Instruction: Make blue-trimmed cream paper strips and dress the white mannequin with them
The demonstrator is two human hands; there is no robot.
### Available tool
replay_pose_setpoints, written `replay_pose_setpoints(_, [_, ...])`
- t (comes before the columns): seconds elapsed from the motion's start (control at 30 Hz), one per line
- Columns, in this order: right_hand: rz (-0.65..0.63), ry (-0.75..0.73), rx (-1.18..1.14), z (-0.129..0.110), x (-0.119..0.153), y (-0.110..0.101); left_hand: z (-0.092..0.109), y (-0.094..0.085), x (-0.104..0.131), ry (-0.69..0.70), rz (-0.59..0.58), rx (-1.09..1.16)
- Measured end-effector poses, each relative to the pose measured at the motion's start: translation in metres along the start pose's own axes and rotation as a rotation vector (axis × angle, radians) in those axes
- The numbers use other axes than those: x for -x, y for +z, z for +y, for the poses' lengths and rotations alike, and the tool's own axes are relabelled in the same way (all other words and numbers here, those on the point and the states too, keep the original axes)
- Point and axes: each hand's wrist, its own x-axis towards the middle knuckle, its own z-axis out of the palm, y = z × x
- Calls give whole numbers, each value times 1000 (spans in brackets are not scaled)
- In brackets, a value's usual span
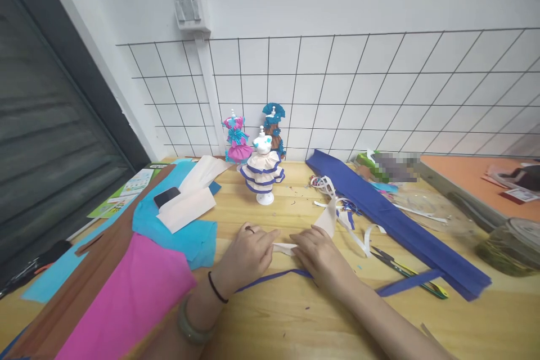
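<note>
A short cream crepe paper strip (284, 248) stretches between my two hands, low over the wooden table. My left hand (250, 254) has its fingers curled and closed on the strip's left end, with the index finger reaching right. The other end is under the closed fingers of my right hand (319, 259), which hide it. Below both hands runs a narrow blue paper strip (274, 277), partly covered by them. Beyond, a small white dress form (263, 145) stands upright in a tiered cream skirt (262, 171) with blue edging.
Two more dressed forms, one pink (238, 149) and one brown-teal (274, 129), stand against the wall. Pink paper (130, 298) and blue paper (181, 242) lie left. Right are a long navy sheet (379, 219), scissors (411, 274), paper scraps (348, 205) and a jar (510, 247).
</note>
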Motion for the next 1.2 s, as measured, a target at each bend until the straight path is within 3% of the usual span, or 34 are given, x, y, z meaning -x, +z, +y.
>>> replay_pose_setpoints(0.2, [-119,56,-13,-1,-3,-7,-6,-3,1,-43,-55,-36])
replay_pose_setpoints(0.8, [-129,122,-10,-2,-6,-13,-11,-2,2,-121,-18,-30])
replay_pose_setpoints(1.0, [-135,120,-6,-5,-5,-12,-6,3,-1,-37,7,8])
replay_pose_setpoints(1.2, [-92,91,-6,-3,-4,-15,-24,5,1,-102,34,-1])
